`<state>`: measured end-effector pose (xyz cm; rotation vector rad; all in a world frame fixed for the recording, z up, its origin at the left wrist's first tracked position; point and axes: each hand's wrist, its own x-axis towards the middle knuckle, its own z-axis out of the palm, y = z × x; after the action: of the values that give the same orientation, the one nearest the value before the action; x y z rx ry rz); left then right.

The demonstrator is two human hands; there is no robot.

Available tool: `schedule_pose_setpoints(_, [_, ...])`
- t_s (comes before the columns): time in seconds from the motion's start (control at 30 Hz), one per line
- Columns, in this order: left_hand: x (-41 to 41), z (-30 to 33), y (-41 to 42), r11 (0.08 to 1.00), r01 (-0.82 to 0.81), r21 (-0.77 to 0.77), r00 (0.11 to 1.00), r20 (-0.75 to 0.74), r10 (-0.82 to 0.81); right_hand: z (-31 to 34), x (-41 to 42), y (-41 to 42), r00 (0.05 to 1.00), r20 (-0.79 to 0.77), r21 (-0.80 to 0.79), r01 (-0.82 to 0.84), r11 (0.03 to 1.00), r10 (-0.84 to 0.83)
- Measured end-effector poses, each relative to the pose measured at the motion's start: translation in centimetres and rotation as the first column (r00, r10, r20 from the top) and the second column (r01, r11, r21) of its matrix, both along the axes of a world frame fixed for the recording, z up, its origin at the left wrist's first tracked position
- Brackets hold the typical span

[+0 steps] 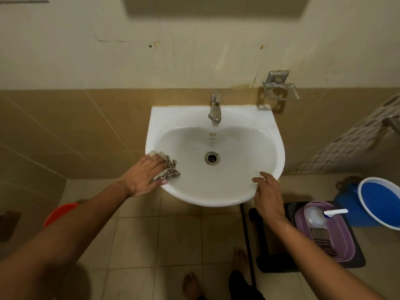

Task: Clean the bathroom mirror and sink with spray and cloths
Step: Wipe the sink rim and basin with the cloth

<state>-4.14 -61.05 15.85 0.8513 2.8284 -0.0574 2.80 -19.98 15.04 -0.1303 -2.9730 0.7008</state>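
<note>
A white wall-mounted sink (268, 126) fills the middle of the view, with a metal tap (215, 109) at its back and a drain (212, 158) in the bowl. My left hand (145, 173) presses a checked white cloth (170, 169) flat against the sink's left front rim. On the right front rim rests my right hand (267, 195), fingers over the edge, holding nothing else. The mirror's lower edge (214, 6) shows at the top. A clear spray bottle (318, 216) lies in a purple basin (344, 247) at the lower right, with a second checked cloth (323, 240) beside it.
The purple basin sits on a black stool (270, 252) right of the sink. A blue bucket (381, 202) stands further right, an orange bucket (59, 213) at the left. A metal soap holder (280, 88) is on the wall. My bare feet (191, 285) stand on the tiled floor.
</note>
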Motion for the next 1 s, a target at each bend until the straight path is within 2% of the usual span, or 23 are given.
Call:
schedule_pose_setpoints(0.07, [-0.7,0.1,0.4,0.997,-0.076,0.033,0.997,0.022,0.075,0.2,-0.1,0.0,1.0,0.007,-0.008,0.013,1.0,-0.013])
schedule_pose_setpoints(0.13, [-0.8,0.9,1.5,0.968,-0.2,0.15,0.979,0.078,0.19,0.4,-0.3,-0.1,1.0,0.011,0.007,0.009,1.0,-0.009])
schedule_pose_setpoints(0.23, [-1.1,2.7,3.7,0.844,-0.365,0.393,0.93,0.189,0.314,1.0,-0.9,-0.6,0.999,0.05,-0.013,0.017,1.0,-0.017])
schedule_pose_setpoints(0.27, [-1.1,3.5,4.5,0.764,-0.433,0.478,0.901,0.258,0.35,1.4,-1.0,-1.0,0.998,0.06,-0.051,0.011,0.999,-0.008])
schedule_pose_setpoints(0.3, [-1.0,4.6,5.3,0.644,-0.511,0.569,0.859,0.349,0.374,1.9,-1.2,-1.5,0.998,0.07,-0.117,0.005,0.993,0.004])
schedule_pose_setpoints(0.37, [-0.5,7.0,7.0,0.283,-0.675,0.681,0.733,0.577,0.36,3.4,-1.3,-3.1,0.993,0.112,-0.306,0.0,0.952,0.036])
schedule_pose_setpoints(0.43, [0.2,9.1,8.5,0.015,-0.761,0.648,0.627,0.731,0.269,5.2,-1.6,-5.2,0.98,0.179,-0.481,0.014,0.877,0.083])
schedule_pose_setpoints(0.5, [1.5,10.5,9.6,-0.162,-0.822,0.547,0.539,0.837,0.09,7.4,-1.8,-7.5,0.953,0.262,-0.651,0.059,0.756,0.152])
schedule_pose_setpoints(0.6, [3.5,11.4,11.2,-0.313,-0.862,0.399,0.459,0.876,-0.149,10.0,-1.6,-9.8,0.918,0.304,-0.83,0.124,0.543,0.255])
schedule_pose_setpoints(0.67, [4.9,11.4,12.1,-0.353,-0.876,0.329,0.427,0.869,-0.25,11.4,-0.9,-10.2,0.92,0.276,-0.888,0.134,0.439,0.278])
schedule_pose_setpoints(0.77, [6.5,10.7,13.5,-0.336,-0.902,0.271,0.389,0.848,-0.359,12.7,0.4,-9.6,0.9,0.323,-0.909,0.21,0.359,0.293])
schedule_pose_setpoints(0.9, [7.9,10.4,15.6,-0.224,-0.931,0.288,0.359,0.831,-0.426,12.6,2.3,-7.4,0.828,0.462,-0.882,0.389,0.266,0.318])
schedule_pose_setpoints(1.0, [8.0,10.5,17.3,-0.094,-0.935,0.343,0.355,0.878,-0.322,11.7,3.6,-5.4,0.865,0.44,-0.897,0.409,0.169,0.24])
